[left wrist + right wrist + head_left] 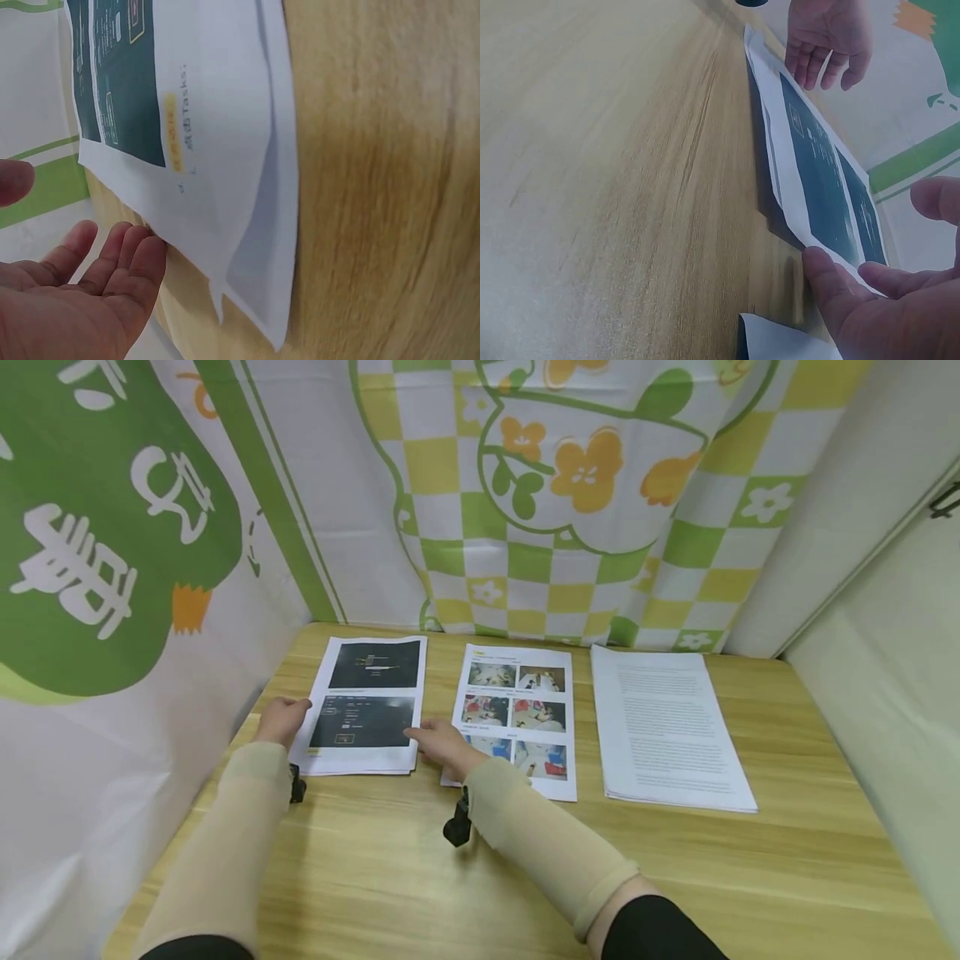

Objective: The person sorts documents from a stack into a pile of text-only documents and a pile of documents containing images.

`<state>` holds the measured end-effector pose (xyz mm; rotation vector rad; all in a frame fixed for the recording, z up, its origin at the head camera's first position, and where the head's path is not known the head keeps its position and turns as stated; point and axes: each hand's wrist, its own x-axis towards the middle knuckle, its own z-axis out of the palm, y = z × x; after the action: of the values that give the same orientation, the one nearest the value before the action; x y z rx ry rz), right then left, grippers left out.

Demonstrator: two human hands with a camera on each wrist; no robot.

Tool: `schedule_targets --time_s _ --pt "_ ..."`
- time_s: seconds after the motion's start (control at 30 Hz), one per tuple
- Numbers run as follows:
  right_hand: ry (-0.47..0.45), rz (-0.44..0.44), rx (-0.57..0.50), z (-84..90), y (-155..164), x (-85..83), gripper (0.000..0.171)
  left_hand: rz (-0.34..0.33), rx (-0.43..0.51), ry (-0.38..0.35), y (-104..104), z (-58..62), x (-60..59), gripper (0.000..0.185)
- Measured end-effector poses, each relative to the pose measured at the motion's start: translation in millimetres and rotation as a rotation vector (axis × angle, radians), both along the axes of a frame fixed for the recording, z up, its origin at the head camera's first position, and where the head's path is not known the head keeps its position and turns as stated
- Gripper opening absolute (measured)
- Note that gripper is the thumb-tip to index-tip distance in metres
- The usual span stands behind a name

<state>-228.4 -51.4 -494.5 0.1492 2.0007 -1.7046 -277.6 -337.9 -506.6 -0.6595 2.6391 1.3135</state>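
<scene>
A stack of printed sheets (372, 691) with two dark screenshots lies at the left of the table. My left hand (282, 720) is at its left edge; in the left wrist view the fingertips (154, 251) touch the paper's side, with the thumb apart. At the opposite edge is my right hand (442, 746). The right wrist view shows its fingers (829, 277) against the stack's side and the thumb raised off the paper. Some lower sheets stick out unevenly at a corner of the stack (225, 202).
A middle stack with colour photos (551, 724) lies partly under my right hand and wrist. Farther right is a stack of text pages (671, 727). All rest on the wooden table (360, 860). A patterned curtain (540, 527) hangs along the back edge.
</scene>
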Motion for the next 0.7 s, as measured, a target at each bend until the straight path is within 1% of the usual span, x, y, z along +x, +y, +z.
schedule_targets --time_s 0.13,0.2,0.33,0.5,0.57,0.7 --pt "-0.036 -0.021 -0.078 -1.7 1.3 -1.2 0.055 -0.021 -0.026 -0.012 4.2 0.6 0.1 0.058" --pt "-0.053 -0.031 -0.105 -3.0 2.7 -1.5 0.056 -0.021 -0.024 -0.019 6.3 0.0 -0.2 0.058" --pt "-0.079 -0.040 -0.145 -4.8 3.9 -2.1 0.053 -0.002 -0.015 -0.029 7.9 -1.5 -0.5 0.057" --pt "-0.100 -0.064 -0.192 -4.2 1.4 -3.5 0.049 0.028 -0.002 -0.046 6.2 -0.6 1.6 0.058" --pt "-0.102 -0.081 -0.220 -3.4 2.1 -3.2 0.050 0.016 0.000 -0.048 5.6 0.7 1.9 0.058" --pt "-0.113 -0.079 -0.269 -3.7 3.3 -2.5 0.050 -0.049 -0.059 -0.047 -0.9 2.5 2.8 0.056"
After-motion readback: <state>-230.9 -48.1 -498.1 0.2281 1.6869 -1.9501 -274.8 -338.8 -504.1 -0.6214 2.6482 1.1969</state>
